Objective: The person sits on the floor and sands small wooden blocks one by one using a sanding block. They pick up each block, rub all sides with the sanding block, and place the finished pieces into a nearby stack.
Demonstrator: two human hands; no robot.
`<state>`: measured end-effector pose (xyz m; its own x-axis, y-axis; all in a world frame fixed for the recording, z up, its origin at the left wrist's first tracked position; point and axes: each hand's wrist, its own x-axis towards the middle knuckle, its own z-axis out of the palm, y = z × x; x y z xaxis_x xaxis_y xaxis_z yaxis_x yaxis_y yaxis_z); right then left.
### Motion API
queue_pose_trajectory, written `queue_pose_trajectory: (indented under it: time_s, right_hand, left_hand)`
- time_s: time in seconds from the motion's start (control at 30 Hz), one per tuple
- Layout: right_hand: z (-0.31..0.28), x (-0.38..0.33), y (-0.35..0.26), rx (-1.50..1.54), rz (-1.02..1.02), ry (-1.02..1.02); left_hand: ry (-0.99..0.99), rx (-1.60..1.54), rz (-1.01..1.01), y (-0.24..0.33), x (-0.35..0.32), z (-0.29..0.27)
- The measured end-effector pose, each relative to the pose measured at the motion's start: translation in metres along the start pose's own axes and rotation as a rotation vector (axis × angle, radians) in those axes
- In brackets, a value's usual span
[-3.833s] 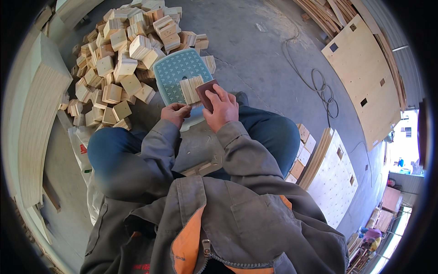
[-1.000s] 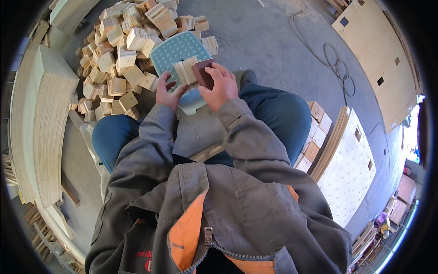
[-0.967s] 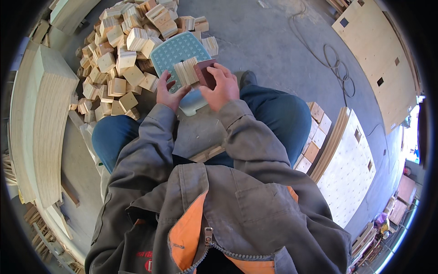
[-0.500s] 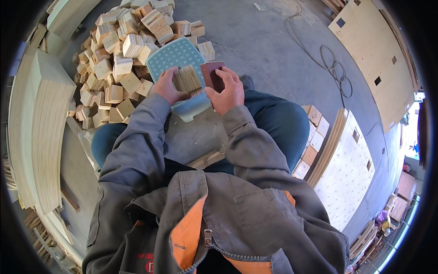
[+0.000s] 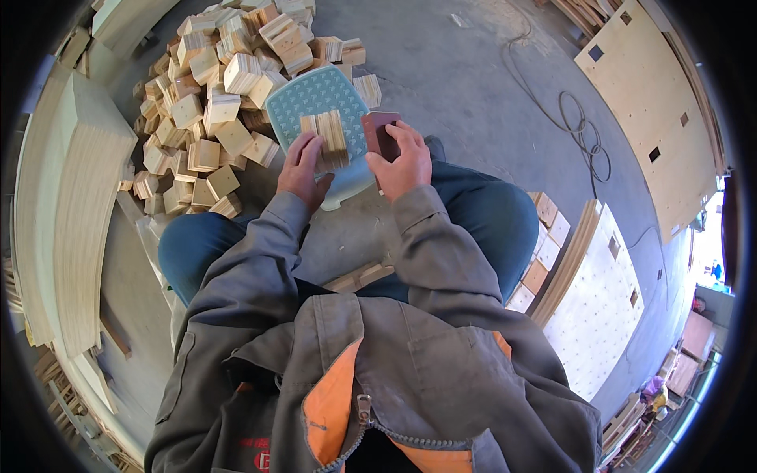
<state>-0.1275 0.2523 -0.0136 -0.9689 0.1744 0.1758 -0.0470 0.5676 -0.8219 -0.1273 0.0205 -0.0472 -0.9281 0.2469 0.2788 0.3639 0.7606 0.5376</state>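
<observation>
On the textured top of a light-blue plastic stool (image 5: 289, 110) sits a layered plywood block (image 5: 327, 140), its stacked edges facing up. My left hand (image 5: 302, 169) is at the block's near left side. Its fingers touch that side, while the thumb is spread away below the near end. To the right of the block, my right hand (image 5: 405, 162) grips a flat red-brown sanding block (image 5: 380, 126) between thumb and fingers. The sanding block stands on edge beside the stool's right side, apart from the plywood. Its underside is hidden.
A large heap of plywood blocks (image 5: 205, 110) lies just left of and beyond the stool. Stacked blocks (image 5: 544, 236) and perforated panels (image 5: 603, 307) stand by my right knee. Long plywood sheets (image 5: 83, 213) rise at the left. A cable (image 5: 579, 130) coils on the floor.
The plywood block now sits turned on the stool, and my left thumb has come away from it. My right hand still holds the sanding block. The whole view has shifted slightly.
</observation>
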Motion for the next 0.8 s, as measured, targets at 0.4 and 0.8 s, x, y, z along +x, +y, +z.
queue_pose_trajectory:
  time_s: [0.4,0.8]
  right_hand:
    - [0.002,-0.01,0.001,-0.065,-0.076,-0.055]
    - [0.004,-0.037,-0.033,-0.378,-0.402,-0.229]
  left_hand:
    - [-0.069,-0.375,-0.459,0.0,0.002,-0.002]
    - [-0.034,-0.799,-0.282,-0.047,0.014,0.05]
